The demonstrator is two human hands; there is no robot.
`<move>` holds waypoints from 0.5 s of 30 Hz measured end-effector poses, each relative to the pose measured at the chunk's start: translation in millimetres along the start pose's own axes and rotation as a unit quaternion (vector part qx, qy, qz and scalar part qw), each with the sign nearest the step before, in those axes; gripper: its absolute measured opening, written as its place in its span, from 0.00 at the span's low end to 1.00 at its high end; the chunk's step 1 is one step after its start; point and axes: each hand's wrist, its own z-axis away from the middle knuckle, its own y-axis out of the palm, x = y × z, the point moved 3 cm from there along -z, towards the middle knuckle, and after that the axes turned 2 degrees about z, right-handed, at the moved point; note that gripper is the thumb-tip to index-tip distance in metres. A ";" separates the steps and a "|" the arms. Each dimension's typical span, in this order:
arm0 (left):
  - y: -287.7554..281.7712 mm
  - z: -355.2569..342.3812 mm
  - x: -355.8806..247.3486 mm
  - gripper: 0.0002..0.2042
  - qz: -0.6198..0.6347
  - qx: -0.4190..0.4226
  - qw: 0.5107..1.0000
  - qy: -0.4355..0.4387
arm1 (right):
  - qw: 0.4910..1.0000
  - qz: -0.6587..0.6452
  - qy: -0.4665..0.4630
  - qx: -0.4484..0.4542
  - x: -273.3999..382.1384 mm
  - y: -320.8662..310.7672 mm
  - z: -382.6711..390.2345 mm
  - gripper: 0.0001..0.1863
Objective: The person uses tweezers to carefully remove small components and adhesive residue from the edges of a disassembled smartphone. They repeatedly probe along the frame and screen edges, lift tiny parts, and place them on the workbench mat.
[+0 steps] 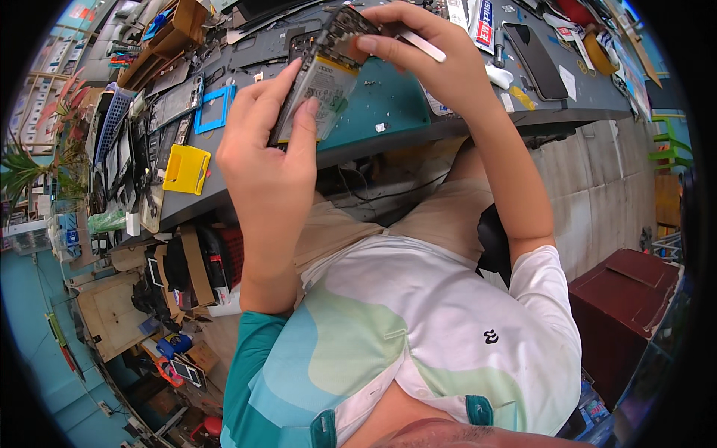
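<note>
An opened phone is held tilted up over the near edge of the workbench, its battery and inner board exposed. My left hand grips its lower part, thumb across the battery and fingers behind the side edge. At the upper end, my right hand pinches close to the board with thumb and index finger. A slim white tool sticks out from under that hand's fingers; its tip is hidden. Whatever small part lies between the right fingertips, I cannot make out. Below the phone lies a green work mat.
Left of the phone lie a blue frame, a yellow plastic holder and stacked phone parts. A dark phone rests on the right side of the grey bench. A wooden organiser stands at the far left.
</note>
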 end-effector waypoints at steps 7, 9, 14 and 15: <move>5.9 -2.9 9.1 0.16 0.092 -0.053 0.994 -0.017 | 0.989 -0.140 -0.021 -0.042 -9.2 27.2 -22.6 0.20; 12.4 0.7 12.0 0.15 0.112 -0.088 0.989 -0.034 | 0.994 -0.075 -0.023 -0.081 -7.4 33.0 -21.3 0.20; 14.3 6.0 23.0 0.15 0.135 -0.149 0.975 -0.094 | 0.967 0.119 -0.202 -0.103 12.7 46.9 12.1 0.22; 13.5 6.3 27.8 0.15 0.149 -0.143 0.973 -0.107 | 0.960 0.140 -0.229 -0.086 14.9 53.2 23.4 0.24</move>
